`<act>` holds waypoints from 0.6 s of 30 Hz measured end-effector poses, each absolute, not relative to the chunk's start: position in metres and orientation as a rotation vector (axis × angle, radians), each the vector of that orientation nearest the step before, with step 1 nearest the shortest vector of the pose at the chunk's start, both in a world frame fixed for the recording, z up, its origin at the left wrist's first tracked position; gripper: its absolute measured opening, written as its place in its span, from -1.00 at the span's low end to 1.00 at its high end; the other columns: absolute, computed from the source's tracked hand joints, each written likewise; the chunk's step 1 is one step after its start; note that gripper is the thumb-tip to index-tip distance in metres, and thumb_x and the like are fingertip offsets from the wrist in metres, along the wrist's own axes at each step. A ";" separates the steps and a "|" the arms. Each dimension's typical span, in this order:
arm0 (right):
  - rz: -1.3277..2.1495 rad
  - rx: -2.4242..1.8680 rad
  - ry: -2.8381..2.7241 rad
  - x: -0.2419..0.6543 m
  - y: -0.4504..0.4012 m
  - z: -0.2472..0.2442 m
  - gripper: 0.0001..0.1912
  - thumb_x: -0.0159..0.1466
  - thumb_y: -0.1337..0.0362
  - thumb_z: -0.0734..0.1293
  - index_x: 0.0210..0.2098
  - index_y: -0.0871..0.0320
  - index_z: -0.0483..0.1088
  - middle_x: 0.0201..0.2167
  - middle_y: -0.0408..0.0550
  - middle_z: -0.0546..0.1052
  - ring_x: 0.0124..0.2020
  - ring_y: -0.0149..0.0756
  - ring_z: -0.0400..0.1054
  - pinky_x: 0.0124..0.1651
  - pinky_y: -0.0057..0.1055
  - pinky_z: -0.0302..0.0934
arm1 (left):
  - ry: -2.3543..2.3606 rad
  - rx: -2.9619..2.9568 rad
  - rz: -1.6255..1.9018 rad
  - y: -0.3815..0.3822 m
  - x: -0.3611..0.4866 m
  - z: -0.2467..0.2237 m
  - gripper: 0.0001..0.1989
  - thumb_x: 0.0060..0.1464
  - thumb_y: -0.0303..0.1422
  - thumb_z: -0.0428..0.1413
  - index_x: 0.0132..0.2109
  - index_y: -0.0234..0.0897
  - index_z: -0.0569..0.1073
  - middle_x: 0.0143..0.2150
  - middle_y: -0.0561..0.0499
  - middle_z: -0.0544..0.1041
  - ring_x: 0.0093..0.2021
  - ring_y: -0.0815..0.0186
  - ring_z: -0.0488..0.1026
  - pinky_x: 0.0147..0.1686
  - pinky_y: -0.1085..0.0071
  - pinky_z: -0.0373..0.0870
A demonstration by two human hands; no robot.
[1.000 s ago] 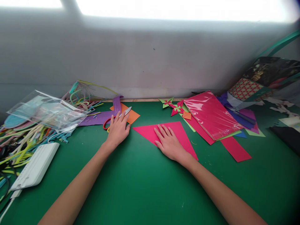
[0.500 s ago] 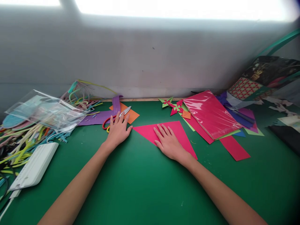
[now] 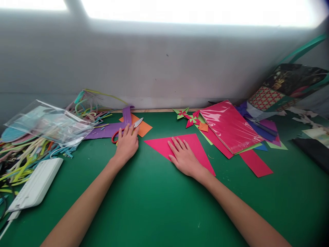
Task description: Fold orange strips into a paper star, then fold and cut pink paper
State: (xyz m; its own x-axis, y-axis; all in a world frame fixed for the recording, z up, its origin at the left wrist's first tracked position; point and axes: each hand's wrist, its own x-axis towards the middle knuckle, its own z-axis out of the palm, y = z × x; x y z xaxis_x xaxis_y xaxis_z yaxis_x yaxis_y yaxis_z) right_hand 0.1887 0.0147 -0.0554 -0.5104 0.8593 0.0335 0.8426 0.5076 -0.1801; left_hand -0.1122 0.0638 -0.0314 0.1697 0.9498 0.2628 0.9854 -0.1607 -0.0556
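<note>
Pink paper triangle (image 3: 196,147): flat on the green tabletop (image 3: 154,206), in front of the person, one long edge running obliquely towards the near right corner. Whether it is a single or folded layer cannot be told.

Hands: right hand (image 3: 186,160) lies palm down on the triangle, fingers extended and slightly spread, pressing rather than gripping. Left hand (image 3: 127,145) is over the scissors (image 3: 138,122), fingers loosely bent; thumb contact is hidden, so whether it has a hold on them cannot be told.

Technique (judgement): steadying the paper calls for light, even pressure through flat fingers; pushing sideways could skew or crease it. The scissors are best taken by the handles, blades shut and pointed away from the right hand, and lifted clear so as not to drag the sheets beneath.

Surroundings: orange paper (image 3: 146,129) and purple paper (image 3: 108,131) lie by the scissors. Beyond the triangle, to the right, are folded paper stars (image 3: 192,120) and a plastic-wrapped pink pack (image 3: 228,125). Far left: clear plastic bag (image 3: 56,120), coloured strips (image 3: 28,154), white device (image 3: 36,185).
</note>
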 end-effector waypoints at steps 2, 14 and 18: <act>0.234 -1.491 -2.621 0.189 0.015 -0.055 -0.31 0.52 -0.02 -0.01 0.54 0.09 -0.09 0.56 -0.01 -0.07 0.57 0.01 -0.26 0.53 0.07 -0.30 | -1.958 -2.180 -0.250 0.064 -0.122 -0.020 -0.52 0.39 -0.31 -0.20 0.30 -0.33 0.37 0.30 -0.29 0.42 0.29 -0.06 0.35 0.20 0.03 0.32; 0.509 -1.507 -2.579 0.197 0.018 -0.040 -0.34 0.53 -0.06 0.00 0.54 -0.04 -0.10 0.57 -0.07 -0.13 0.58 -0.05 -0.34 0.54 0.02 -0.31 | -2.255 -2.183 0.228 0.075 -0.162 0.002 -0.45 0.34 0.00 -0.16 0.05 -0.39 0.43 -0.15 -0.37 0.59 -0.18 -0.18 0.56 -0.34 0.19 0.34; 0.671 -1.504 -2.528 0.202 0.019 -0.032 -0.28 0.49 -0.08 0.12 0.54 -0.11 -0.14 0.58 -0.12 -0.20 0.58 0.03 -0.46 0.52 0.09 -0.27 | -2.254 -2.249 0.214 0.078 -0.164 0.003 -0.52 0.24 0.04 -0.06 -0.20 -0.28 0.51 -0.26 -0.27 0.60 -0.27 -0.06 0.56 -0.38 0.29 0.26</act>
